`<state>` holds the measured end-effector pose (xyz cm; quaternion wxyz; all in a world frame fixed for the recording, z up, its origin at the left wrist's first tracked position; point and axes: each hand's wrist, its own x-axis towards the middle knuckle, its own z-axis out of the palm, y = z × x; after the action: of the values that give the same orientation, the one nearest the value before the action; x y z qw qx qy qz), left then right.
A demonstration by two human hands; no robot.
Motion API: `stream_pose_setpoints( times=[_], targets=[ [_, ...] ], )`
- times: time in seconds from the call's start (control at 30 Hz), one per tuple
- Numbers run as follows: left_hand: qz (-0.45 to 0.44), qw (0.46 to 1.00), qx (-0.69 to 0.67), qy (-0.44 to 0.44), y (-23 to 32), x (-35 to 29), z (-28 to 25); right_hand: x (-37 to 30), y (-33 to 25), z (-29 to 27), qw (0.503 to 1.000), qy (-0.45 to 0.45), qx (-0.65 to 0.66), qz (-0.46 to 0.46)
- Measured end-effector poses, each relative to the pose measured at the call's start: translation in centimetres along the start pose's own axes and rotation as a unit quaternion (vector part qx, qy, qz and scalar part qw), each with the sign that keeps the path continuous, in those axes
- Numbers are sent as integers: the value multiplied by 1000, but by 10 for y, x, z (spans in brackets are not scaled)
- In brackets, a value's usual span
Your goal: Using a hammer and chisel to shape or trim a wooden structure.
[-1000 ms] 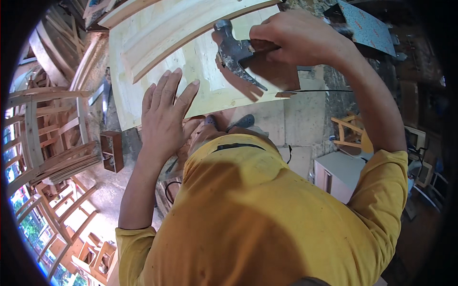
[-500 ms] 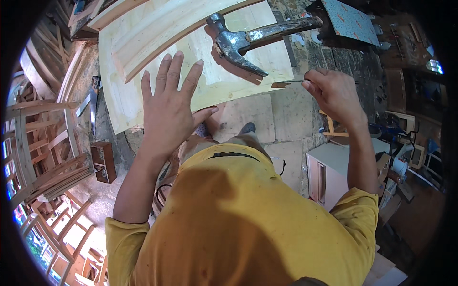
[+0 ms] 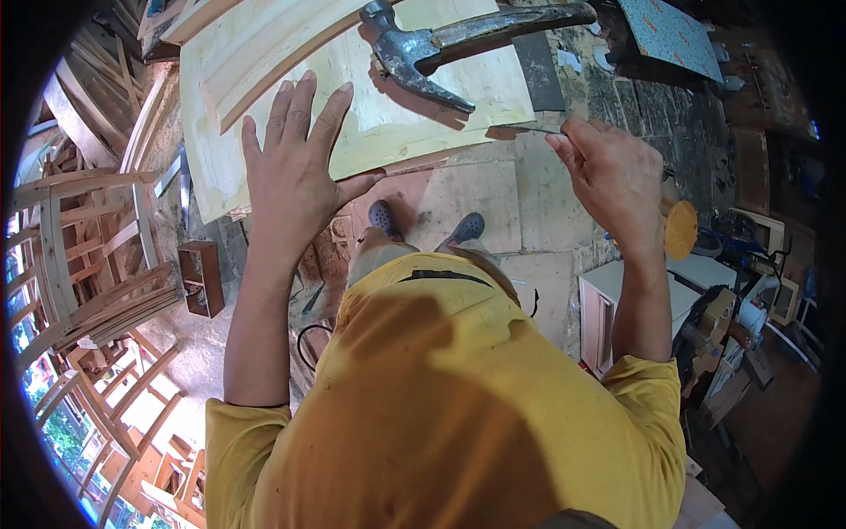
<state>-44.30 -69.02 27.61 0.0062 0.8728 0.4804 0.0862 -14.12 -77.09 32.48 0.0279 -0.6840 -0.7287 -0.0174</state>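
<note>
My left hand lies spread, palm down, on a pale wooden board at its near edge, left of the middle. In my right hand is a thin-bladed knife, gripped between thumb and curled fingers. Its blade points left, with the tip at the board's near edge, close to the right corner. The handle is mostly hidden by my fingers. A claw hammer rests on the board between my hands, claw toward me and handle to the right. Beyond my left fingertips lies a long wooden strip.
Wooden chair frames are stacked at the left. A small open wooden box sits below my left forearm. To the right are a white cabinet and a speckled light-blue panel. My feet in clogs stand beneath the board's edge.
The view has shifted, so the board and hammer sit higher in the picture and both clogs show more. My right wrist has turned slightly; the blade tip stays at the edge. My left hand remains spread.
</note>
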Motion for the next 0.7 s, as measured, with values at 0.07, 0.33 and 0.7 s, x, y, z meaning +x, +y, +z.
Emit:
stream_pose_setpoints(
  times=[0.07, 0.33, 0.7],
  targets=[
    [-1, 1000, -5, 9, 0, 1, 0, -2, -2, 1, 1000, 4, -3, 2],
    [-8, 1000, -16, 16, -1, 0, 2, -8, -13, 8, 998, 39, -25, 32],
    [-24, 999, -11, 43, -4, -6, 4, -9, -17, 12, 996, 87, -22, 14]
  ],
)
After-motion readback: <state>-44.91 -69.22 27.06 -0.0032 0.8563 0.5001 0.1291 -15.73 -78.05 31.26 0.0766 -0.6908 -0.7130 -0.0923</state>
